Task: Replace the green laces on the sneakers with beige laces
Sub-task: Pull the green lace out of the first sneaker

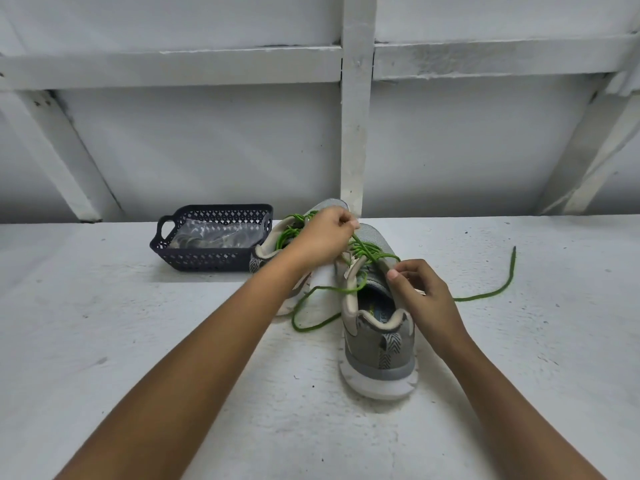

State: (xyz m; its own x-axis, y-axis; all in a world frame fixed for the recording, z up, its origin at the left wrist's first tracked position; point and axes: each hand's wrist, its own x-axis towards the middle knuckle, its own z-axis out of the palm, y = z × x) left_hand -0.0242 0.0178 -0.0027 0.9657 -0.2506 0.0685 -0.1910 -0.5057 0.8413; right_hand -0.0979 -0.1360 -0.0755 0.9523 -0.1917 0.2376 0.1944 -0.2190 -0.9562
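Right hand (422,296) is gripping the collar of the near sneaker (377,344); I'm pinching its limp green lace (367,252) with my left hand (325,237)

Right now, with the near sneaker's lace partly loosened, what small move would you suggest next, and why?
Probably draw the left hand up and away, pulling the green lace out of its next eyelets while the right hand steadies the near sneaker. The left hand pinches a crossing strand, and a lace end lies loose on the table.
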